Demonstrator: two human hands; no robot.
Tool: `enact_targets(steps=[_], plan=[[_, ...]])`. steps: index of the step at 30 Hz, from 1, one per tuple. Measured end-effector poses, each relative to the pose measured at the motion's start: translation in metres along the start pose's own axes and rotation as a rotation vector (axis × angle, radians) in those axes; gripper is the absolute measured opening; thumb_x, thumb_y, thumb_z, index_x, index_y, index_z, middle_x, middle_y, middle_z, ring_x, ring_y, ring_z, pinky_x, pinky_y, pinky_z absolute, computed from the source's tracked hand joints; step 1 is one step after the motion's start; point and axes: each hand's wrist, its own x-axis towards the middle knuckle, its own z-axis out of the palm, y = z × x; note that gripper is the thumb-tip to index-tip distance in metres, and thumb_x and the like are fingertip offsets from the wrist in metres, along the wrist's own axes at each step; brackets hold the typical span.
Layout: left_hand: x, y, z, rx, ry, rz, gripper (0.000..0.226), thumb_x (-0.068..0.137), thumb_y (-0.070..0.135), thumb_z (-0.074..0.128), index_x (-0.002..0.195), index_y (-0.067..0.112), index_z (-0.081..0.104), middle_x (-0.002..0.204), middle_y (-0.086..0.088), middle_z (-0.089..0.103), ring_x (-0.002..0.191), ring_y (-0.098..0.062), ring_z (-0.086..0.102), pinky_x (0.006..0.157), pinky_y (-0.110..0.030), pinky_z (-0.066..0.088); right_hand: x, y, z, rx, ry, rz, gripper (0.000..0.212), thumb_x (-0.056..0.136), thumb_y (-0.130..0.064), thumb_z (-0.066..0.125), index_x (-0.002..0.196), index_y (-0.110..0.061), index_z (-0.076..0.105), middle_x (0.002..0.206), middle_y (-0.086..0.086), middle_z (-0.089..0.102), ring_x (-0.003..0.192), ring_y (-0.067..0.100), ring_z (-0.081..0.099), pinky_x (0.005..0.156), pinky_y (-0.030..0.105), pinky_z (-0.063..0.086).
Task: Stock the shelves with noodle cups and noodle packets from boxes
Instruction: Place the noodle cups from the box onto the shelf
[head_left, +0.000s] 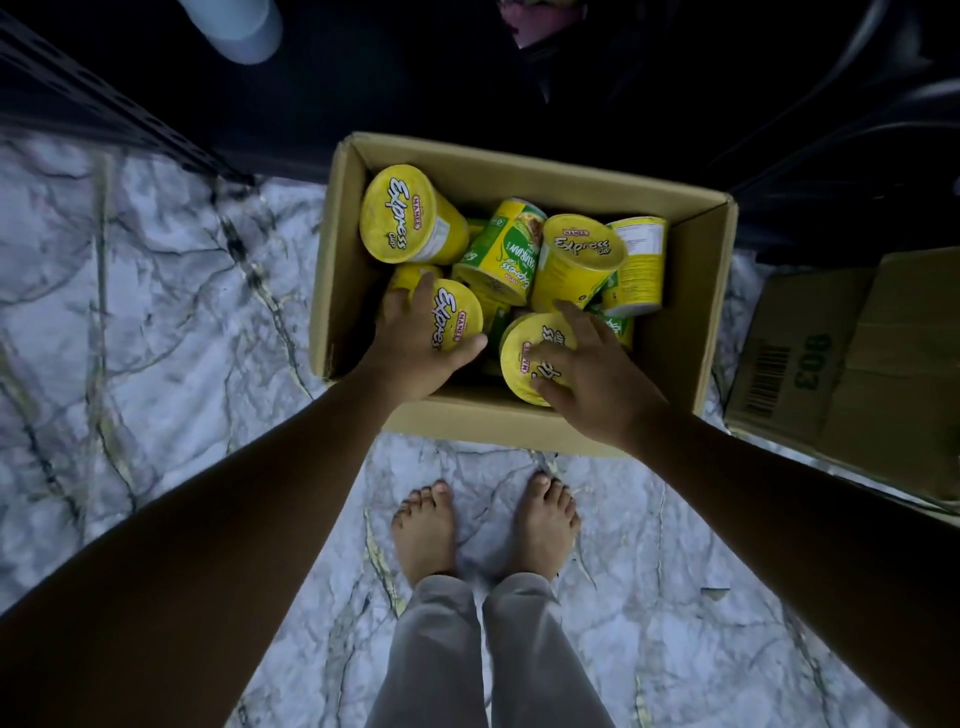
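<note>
Head view: open cardboard box (675, 322) holds jumbled yellow-and-green noodle cups (402, 218).

At least seven noodle cups (406, 214) show (the lower ones are partly hidden, so the count is unsure). There are two cardboard boxes, the open box (519, 423) and a second box (857, 364). Two hands, left hand (415, 353) and right hand (597, 382), and two bare feet (423, 525) are visible.
</note>
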Motion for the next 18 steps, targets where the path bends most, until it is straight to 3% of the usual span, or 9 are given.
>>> enact_targets(steps=[3, 6, 9, 11, 15, 18], plan=[[0.002, -0.002, -0.008, -0.061, -0.005, 0.031, 0.085, 0.094, 0.053, 0.066, 0.162, 0.031, 0.02, 0.16, -0.011, 0.02, 0.145, -0.029, 0.037, 0.115, -0.037, 0.034, 0.007, -0.007, 0.003, 0.059, -0.007, 0.043, 0.041, 0.097, -0.036, 0.066, 0.136, -0.03, 0.056, 0.168, 0.011, 0.012, 0.145, 0.049, 0.028, 0.111, 0.055, 0.039], [0.002, -0.003, -0.012, -0.027, 0.047, 0.096, 0.067, 0.098, 0.038, 0.066, 0.157, 0.025, 0.036, 0.149, -0.016, 0.038, 0.13, -0.031, 0.051, 0.098, -0.028, 0.037, 0.008, -0.013, 0.005, 0.055, -0.011, 0.033, 0.06, 0.098, -0.032, 0.065, 0.152, -0.036, 0.042, 0.167, 0.01, 0.01, 0.144, 0.046, 0.025, 0.113, 0.054, 0.034], [0.002, -0.006, -0.015, 0.015, 0.101, 0.109, 0.055, 0.095, 0.029, 0.072, 0.144, 0.02, 0.049, 0.133, -0.014, 0.056, 0.115, -0.032, 0.059, 0.082, -0.027, 0.037, 0.011, -0.014, 0.004, 0.054, -0.038, 0.11, 0.077, 0.095, -0.035, 0.069, 0.159, -0.042, 0.026, 0.159, 0.014, 0.019, 0.14, 0.046, 0.03, 0.115, 0.052, 0.033], [0.002, -0.009, -0.015, 0.034, 0.117, 0.101, 0.052, 0.092, 0.03, 0.074, 0.138, 0.018, 0.051, 0.124, -0.012, 0.062, 0.108, -0.033, 0.061, 0.078, -0.029, 0.037, 0.016, -0.012, 0.001, 0.098, -0.049, 0.165, 0.081, 0.09, -0.036, 0.075, 0.157, -0.044, 0.029, 0.149, 0.016, 0.029, 0.133, 0.046, 0.039, 0.113, 0.051, 0.037], [-0.001, -0.007, -0.014, 0.053, 0.132, 0.082, 0.052, 0.095, 0.029, 0.071, 0.141, 0.018, 0.048, 0.126, -0.015, 0.062, 0.111, -0.037, 0.061, 0.079, -0.035, 0.041, 0.026, -0.003, -0.009, 0.178, -0.016, 0.183, 0.064, 0.088, -0.029, 0.079, 0.143, -0.037, 0.048, 0.128, 0.012, 0.042, 0.11, 0.037, 0.058, 0.098, 0.045, 0.05], [-0.003, -0.005, -0.013, 0.103, 0.119, 0.138, 0.058, 0.101, 0.023, 0.062, 0.155, 0.029, 0.04, 0.139, -0.017, 0.053, 0.122, -0.038, 0.057, 0.095, -0.043, 0.047, 0.029, 0.0, -0.016, 0.181, -0.015, 0.197, 0.053, 0.092, -0.028, 0.074, 0.139, -0.032, 0.05, 0.127, 0.013, 0.045, 0.106, 0.037, 0.061, 0.09, 0.044, 0.052]])
